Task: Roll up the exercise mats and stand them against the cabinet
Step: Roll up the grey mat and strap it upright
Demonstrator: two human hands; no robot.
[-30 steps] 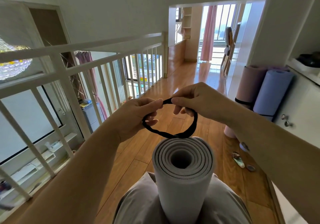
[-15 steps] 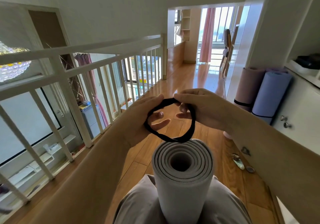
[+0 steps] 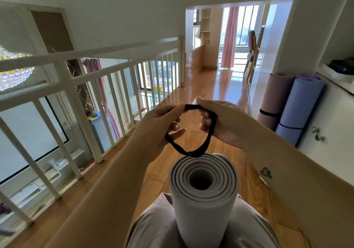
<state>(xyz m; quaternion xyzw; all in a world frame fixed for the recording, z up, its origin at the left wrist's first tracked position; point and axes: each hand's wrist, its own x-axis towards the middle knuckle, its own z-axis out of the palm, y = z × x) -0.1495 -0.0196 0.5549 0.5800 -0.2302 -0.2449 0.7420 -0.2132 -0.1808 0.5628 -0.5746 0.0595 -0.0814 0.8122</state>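
Observation:
A rolled grey mat (image 3: pixel 203 205) stands upright between my knees, its spiral end facing me. Just above that end hangs a black elastic band (image 3: pixel 191 152), stretched into a loop. My left hand (image 3: pixel 159 127) pinches the band's top left between thumb and fingers, and my right hand (image 3: pixel 220 121) grips its right side with fingers hooked through the loop. The band's lowest part touches or nearly touches the mat's top rim. A pink rolled mat (image 3: pixel 274 98) and a blue rolled mat (image 3: pixel 300 107), each with a black band, lean upright against the white cabinet (image 3: pixel 337 125) on the right.
A white railing (image 3: pixel 107 75) runs along the left over a drop to the floor below. Wooden floor (image 3: pixel 203 88) stretches ahead to a window with pink curtains (image 3: pixel 229 36). Two metal knobs (image 3: pixel 317 133) stick out of the cabinet door. A white tray (image 3: pixel 337 73) sits on the cabinet top.
Both hands have pulled the band wider and lowered it toward the top of the grey mat. My right fingers have hooked further into the loop.

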